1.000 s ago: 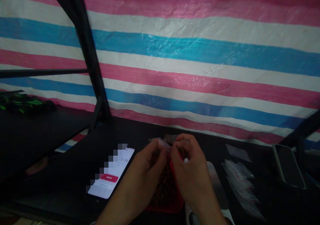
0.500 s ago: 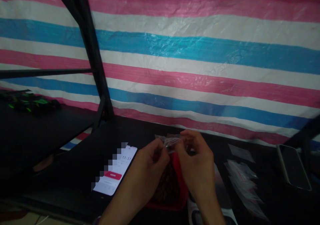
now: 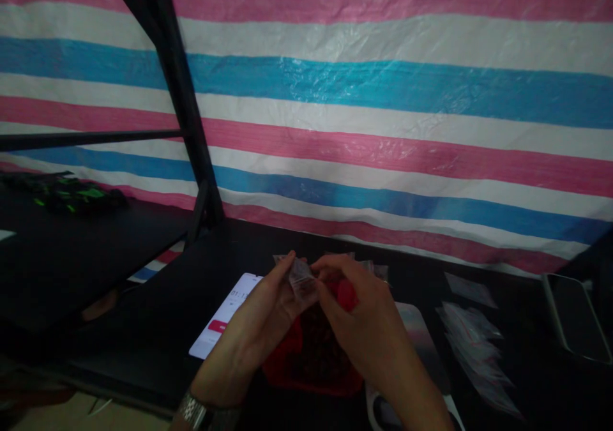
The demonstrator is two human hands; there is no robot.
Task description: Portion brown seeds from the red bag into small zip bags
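Between my hands is a small clear plastic bag (image 3: 302, 282), held up over a red container (image 3: 335, 389). My left hand (image 3: 271, 313) has its thumb on the bag's left side, with the fingers behind it. The fingertips of my right hand (image 3: 364, 310) pinch the bag's right edge. Small brown pieces (image 3: 318, 348), too dark to name, lie in the red container below. Part of something red (image 3: 345, 295) shows beside my right fingers. What the bag holds, if anything, cannot be made out.
A lit phone (image 3: 223, 319) lies left of my hands. Right of the container is a scale (image 3: 416, 329), partly under my right forearm. Further right are several zip bags (image 3: 474, 348), a separate flat bag (image 3: 472, 289) and a dark-screened phone (image 3: 577, 316). Other small bags (image 3: 380, 272) lie behind my right hand.
My left hand has turned, so its palm side shows and the bag rests across its fingers. Both hands have spread a little around the bag. The view has shifted slightly.
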